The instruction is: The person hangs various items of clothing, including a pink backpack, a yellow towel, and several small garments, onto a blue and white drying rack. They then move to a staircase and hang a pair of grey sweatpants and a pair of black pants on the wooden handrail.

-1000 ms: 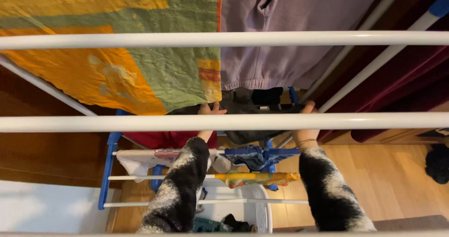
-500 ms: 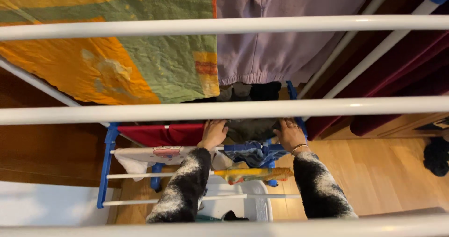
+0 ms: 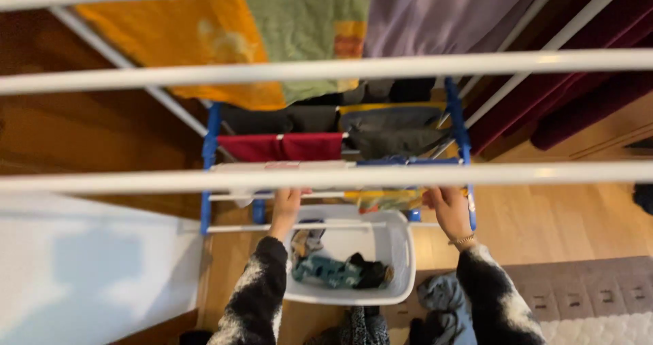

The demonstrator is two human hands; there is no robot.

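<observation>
My left hand (image 3: pixel 286 207) reaches up to a thin white rod (image 3: pixel 326 195) of the blue-framed drying rack (image 3: pixel 206 182) and curls over it; a thick white bar in front hides its fingertips. My right hand (image 3: pixel 449 209), with a bracelet at the wrist, grips the right end of a yellow patterned cloth (image 3: pixel 384 200) draped on the same rod. Both sleeves are fuzzy black and white. Farther along the rack hang a red cloth (image 3: pixel 282 145) and dark grey garments (image 3: pixel 394 130).
A white laundry basket (image 3: pixel 403 250) stands on the wooden floor under my hands, with a teal garment (image 3: pixel 326 270) inside. Thick white bars (image 3: pixel 136 182) cross the view. An orange and green towel (image 3: pixel 272 32) and a purple garment (image 3: pixel 422 18) hang above. A grey rug (image 3: pixel 585 290) lies at right.
Both hands have drawn back from the dark garment on a farther rod to the nearer rod with the yellow cloth. The view has tilted down, showing more of the basket.
</observation>
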